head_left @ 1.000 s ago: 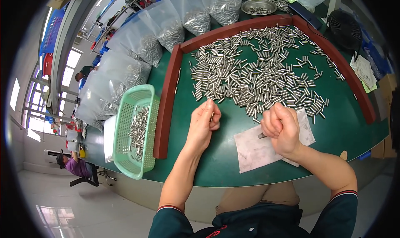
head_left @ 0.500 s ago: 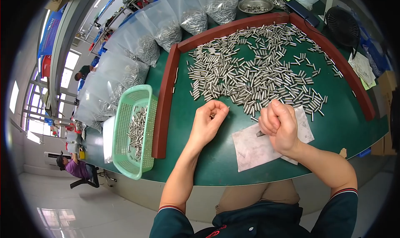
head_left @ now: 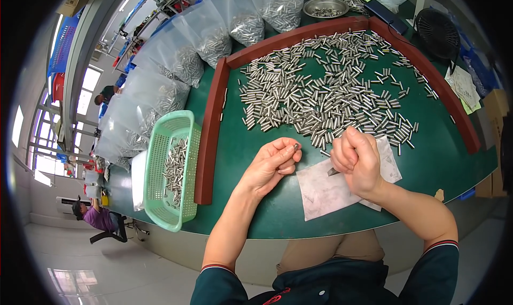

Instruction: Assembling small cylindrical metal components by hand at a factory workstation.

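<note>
your left hand pinches one small metal pin near the tabletop's front edge; keep that grip light. your right hand is fisted around a dark tool over the white paper.

Green mesh basket left of fingers; clear bags of metal parts beyond; black fan far right.

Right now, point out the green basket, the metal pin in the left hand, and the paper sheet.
green basket (head_left: 188, 118), head view, on its far rim.
metal pin (head_left: 295, 146), head view, on its exposed end.
paper sheet (head_left: 326, 190), head view, on its bare middle.
</note>
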`<state>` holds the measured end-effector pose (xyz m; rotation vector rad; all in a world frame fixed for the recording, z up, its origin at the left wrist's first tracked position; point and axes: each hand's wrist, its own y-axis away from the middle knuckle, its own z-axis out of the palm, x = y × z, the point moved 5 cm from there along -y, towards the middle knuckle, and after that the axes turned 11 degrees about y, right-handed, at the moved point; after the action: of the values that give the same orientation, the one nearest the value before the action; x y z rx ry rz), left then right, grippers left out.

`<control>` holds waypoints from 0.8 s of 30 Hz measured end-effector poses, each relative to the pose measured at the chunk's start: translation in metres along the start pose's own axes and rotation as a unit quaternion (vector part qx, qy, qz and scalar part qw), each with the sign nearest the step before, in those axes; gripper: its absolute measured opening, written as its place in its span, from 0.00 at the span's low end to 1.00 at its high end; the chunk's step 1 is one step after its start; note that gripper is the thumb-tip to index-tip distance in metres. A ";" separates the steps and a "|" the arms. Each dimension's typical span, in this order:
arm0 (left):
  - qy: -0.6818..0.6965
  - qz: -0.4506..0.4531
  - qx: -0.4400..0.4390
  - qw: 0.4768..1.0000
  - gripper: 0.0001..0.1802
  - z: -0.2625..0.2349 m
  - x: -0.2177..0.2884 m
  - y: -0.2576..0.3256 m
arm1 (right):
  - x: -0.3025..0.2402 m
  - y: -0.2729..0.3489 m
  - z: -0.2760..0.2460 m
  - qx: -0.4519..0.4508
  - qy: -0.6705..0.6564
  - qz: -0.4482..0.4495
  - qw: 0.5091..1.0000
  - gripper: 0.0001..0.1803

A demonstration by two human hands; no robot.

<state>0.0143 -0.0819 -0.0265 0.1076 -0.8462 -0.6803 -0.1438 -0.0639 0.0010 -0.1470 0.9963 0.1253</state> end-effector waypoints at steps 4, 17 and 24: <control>-0.021 0.002 0.011 1.000 0.07 0.003 0.000 0.002 | 0.001 0.001 0.001 -0.004 0.016 -0.004 1.000 0.24; -0.630 0.182 0.042 0.754 0.05 0.043 -0.016 0.021 | -0.002 0.001 0.001 0.005 0.015 -0.024 1.000 0.24; -0.630 0.167 0.052 0.757 0.06 0.044 -0.016 0.020 | -0.002 0.004 0.003 -0.007 0.015 -0.039 0.999 0.24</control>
<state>-0.0141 -0.0491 -0.0002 -0.4655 -2.1530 -0.2820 -0.1429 -0.0597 0.0037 -0.2019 1.0190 0.0589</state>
